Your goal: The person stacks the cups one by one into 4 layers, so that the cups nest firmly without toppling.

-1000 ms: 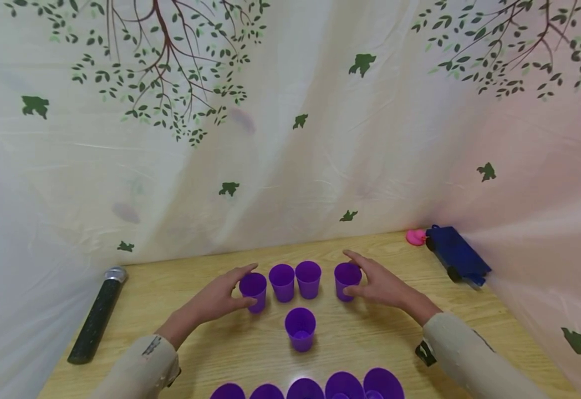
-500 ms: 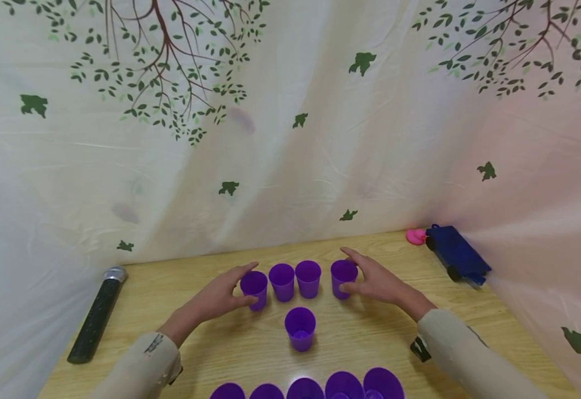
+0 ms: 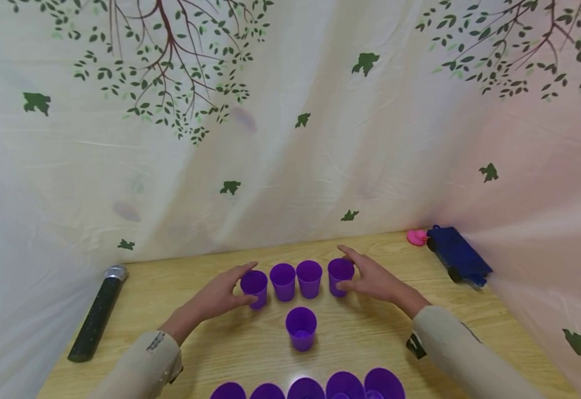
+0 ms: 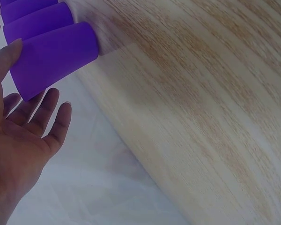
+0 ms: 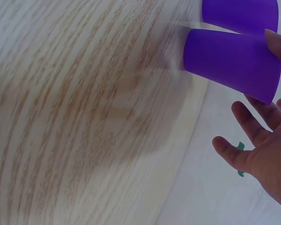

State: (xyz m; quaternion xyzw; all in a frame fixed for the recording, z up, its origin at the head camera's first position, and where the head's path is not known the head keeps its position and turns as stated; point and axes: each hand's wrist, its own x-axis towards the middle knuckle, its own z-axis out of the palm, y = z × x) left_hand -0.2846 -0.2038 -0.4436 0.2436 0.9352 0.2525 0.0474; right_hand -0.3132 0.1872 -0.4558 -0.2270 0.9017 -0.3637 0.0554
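Observation:
At the left end of a back row of purple cups, my left hand (image 3: 214,293) holds a purple cup (image 3: 254,284) by its sides, thumb in front and fingers behind. The right-end purple cup (image 3: 341,270) is held likewise by my right hand (image 3: 376,280). Between them two more purple cups (image 3: 283,282) stand side by side. The left wrist view has the thumb on the near cup (image 4: 56,58), its other fingers spread past the rim. In the right wrist view, the thumb touches the cup (image 5: 232,63) near its rim, with the lower fingers loosely spread.
A single purple cup (image 3: 301,330) stands in front of the back row. Several purple cups (image 3: 345,385) line the bottom edge of the head view. A microphone (image 3: 98,313) lies left; a blue cart (image 3: 457,255) and pink object (image 3: 417,238) sit right. A printed curtain (image 3: 290,166) hangs behind.
My right hand has slid its cup left, closer to the two middle cups. The left hand's cup has shifted very slightly back and to the right. The other cups stay put.

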